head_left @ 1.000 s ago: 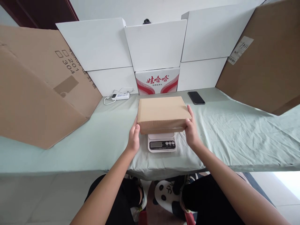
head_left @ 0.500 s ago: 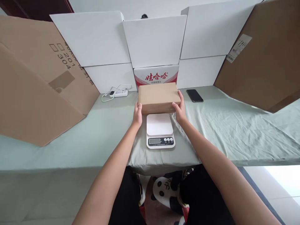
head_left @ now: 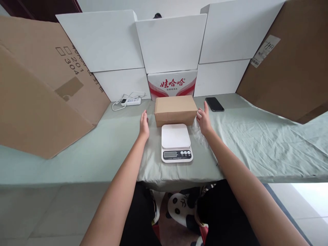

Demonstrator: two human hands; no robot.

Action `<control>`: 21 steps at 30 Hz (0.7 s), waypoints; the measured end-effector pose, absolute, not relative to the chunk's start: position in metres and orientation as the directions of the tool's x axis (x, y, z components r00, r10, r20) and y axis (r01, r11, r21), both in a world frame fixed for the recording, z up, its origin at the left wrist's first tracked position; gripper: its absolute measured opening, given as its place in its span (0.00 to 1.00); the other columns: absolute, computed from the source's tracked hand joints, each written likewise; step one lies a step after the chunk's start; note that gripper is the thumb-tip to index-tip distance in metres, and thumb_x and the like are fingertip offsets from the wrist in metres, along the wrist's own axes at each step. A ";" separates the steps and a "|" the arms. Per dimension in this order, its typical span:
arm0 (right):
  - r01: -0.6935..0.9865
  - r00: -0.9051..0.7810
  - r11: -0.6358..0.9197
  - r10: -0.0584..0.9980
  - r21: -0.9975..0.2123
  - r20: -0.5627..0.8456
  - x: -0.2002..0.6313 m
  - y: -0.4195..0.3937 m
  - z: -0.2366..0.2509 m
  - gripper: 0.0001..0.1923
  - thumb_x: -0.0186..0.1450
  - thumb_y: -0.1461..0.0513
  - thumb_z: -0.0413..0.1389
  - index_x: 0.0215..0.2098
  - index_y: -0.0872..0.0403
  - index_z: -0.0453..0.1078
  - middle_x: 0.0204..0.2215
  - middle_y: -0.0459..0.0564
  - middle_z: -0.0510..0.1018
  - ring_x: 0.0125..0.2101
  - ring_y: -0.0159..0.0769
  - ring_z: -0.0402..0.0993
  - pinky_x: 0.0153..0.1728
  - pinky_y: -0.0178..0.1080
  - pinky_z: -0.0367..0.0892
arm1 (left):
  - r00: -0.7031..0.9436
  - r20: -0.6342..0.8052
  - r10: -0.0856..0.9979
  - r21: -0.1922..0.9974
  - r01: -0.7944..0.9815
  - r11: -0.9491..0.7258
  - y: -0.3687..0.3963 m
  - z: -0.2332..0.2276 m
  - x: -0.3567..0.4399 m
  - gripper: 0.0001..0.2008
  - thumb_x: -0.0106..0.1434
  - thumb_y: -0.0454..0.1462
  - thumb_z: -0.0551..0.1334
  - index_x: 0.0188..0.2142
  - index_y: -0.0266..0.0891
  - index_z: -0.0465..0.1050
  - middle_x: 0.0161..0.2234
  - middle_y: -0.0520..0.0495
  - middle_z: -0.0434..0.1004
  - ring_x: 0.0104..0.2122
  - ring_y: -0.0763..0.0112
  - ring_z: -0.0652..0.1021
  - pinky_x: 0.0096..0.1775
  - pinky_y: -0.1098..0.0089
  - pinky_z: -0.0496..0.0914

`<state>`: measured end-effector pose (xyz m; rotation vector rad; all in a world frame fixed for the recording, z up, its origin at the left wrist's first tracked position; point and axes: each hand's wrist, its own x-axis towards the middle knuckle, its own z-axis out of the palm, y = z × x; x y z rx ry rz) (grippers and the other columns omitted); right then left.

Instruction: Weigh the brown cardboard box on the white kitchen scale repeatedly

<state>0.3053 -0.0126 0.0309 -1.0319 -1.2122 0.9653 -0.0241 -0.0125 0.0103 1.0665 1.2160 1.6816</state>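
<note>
A closed brown cardboard box [head_left: 175, 111] rests on the cloth-covered table behind a white kitchen scale [head_left: 176, 138]. My left hand [head_left: 144, 126] is off the box's left side, its fingers stretched forward and a gap between. At the box's right front corner is my right hand [head_left: 203, 119], thumb raised and fingers loosely bent; whether a fingertip still touches the corner I cannot tell. Neither hand holds anything. The scale has a bare white platform, a small display and several round buttons facing me. Clear crumpled plastic [head_left: 196, 131] lies beside the scale, partly behind my right hand.
A black phone [head_left: 214, 104] lies right of the box. A white power strip [head_left: 131, 101] with a cable sits at the back left. White boxes [head_left: 171, 46] form a wall behind, one with red print [head_left: 172, 83]. Large cardboard panels stand left [head_left: 33, 95] and right [head_left: 289, 68].
Both hands have let go of the cardboard box and moved apart, left hand to the left, right hand to the right. The box now sits lower, on the table behind the scale.
</note>
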 end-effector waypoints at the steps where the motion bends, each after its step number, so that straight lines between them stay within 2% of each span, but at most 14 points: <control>1: -0.056 0.140 0.206 0.970 -0.977 0.197 0.312 -0.015 0.031 0.59 0.62 0.37 0.59 0.85 0.26 0.37 0.81 0.45 0.64 0.82 0.53 0.59 0.83 0.72 0.48 | -0.352 0.175 0.919 0.968 -0.110 -0.227 -0.014 0.011 -0.030 0.40 0.74 0.66 0.57 0.72 0.47 0.72 0.83 0.39 0.61 0.84 0.56 0.60 0.80 0.57 0.59; 3: -0.084 0.167 0.123 0.980 -0.989 0.108 0.322 -0.020 0.032 0.59 0.60 0.36 0.61 0.84 0.25 0.39 0.82 0.44 0.61 0.82 0.53 0.59 0.84 0.70 0.47 | -0.365 0.160 0.917 0.973 -0.099 -0.209 -0.018 0.012 -0.039 0.40 0.73 0.67 0.57 0.72 0.48 0.73 0.82 0.38 0.62 0.83 0.54 0.61 0.79 0.56 0.63; 9: -0.076 0.134 0.097 0.987 -0.992 0.086 0.320 -0.036 0.036 0.57 0.59 0.36 0.62 0.83 0.28 0.48 0.82 0.47 0.63 0.82 0.59 0.60 0.83 0.71 0.50 | -0.379 0.093 0.921 0.984 -0.106 -0.143 -0.025 0.017 -0.043 0.36 0.73 0.65 0.59 0.68 0.47 0.75 0.79 0.36 0.68 0.79 0.51 0.70 0.72 0.56 0.72; 13: -0.101 0.105 0.091 0.991 -0.991 0.080 0.309 -0.038 0.039 0.57 0.58 0.39 0.64 0.82 0.31 0.52 0.82 0.46 0.65 0.81 0.59 0.63 0.83 0.70 0.51 | -0.418 0.083 0.905 0.991 -0.065 -0.121 -0.030 0.024 -0.038 0.33 0.72 0.55 0.67 0.71 0.45 0.71 0.72 0.33 0.77 0.71 0.51 0.80 0.64 0.58 0.79; 16: -0.116 0.112 0.088 0.991 -0.989 0.075 0.304 -0.038 0.040 0.56 0.58 0.40 0.64 0.81 0.33 0.54 0.80 0.46 0.67 0.79 0.57 0.67 0.83 0.66 0.54 | -0.430 0.100 0.897 0.994 -0.005 -0.113 -0.033 0.025 -0.037 0.33 0.70 0.48 0.69 0.71 0.43 0.70 0.67 0.32 0.81 0.65 0.52 0.84 0.60 0.57 0.80; 21: -0.115 0.075 0.104 0.993 -0.988 0.096 0.300 -0.037 0.037 0.52 0.61 0.42 0.62 0.81 0.35 0.54 0.76 0.46 0.74 0.76 0.55 0.71 0.82 0.66 0.58 | -0.400 0.097 0.912 0.995 0.017 -0.098 -0.034 0.024 -0.038 0.25 0.69 0.47 0.67 0.62 0.42 0.75 0.54 0.35 0.88 0.58 0.50 0.88 0.55 0.55 0.81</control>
